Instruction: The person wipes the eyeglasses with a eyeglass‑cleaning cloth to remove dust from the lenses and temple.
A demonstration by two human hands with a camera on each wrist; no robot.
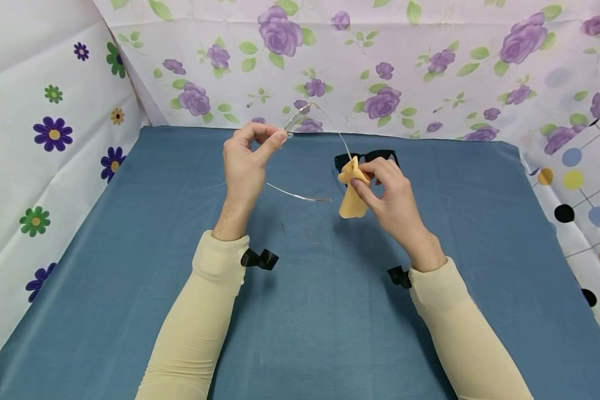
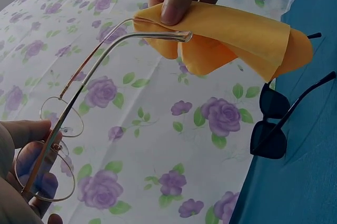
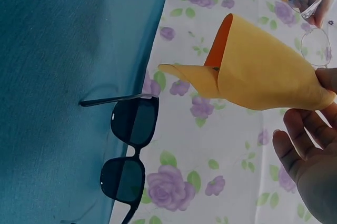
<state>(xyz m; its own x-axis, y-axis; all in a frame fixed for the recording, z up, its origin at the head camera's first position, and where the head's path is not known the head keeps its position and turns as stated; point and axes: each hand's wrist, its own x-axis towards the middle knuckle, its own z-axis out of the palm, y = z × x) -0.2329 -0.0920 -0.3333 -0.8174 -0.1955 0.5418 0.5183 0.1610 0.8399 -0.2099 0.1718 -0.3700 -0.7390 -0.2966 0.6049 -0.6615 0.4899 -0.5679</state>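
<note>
from ten to two o'clock, flowered fabric backs the blue desk; left fingers, pinched narrow, hold wire-rimmed glasses toward twelve; right fingers pinch yellow cloth over one end; sunglasses lie at two.

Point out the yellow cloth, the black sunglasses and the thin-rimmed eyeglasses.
Yellow cloth point(image 3: 266, 71): right wrist view, on its broad outer face.
Black sunglasses point(image 3: 134, 123): right wrist view, on the upper lens.
Thin-rimmed eyeglasses point(image 2: 83, 84): left wrist view, on the nearer temple arm.
</note>
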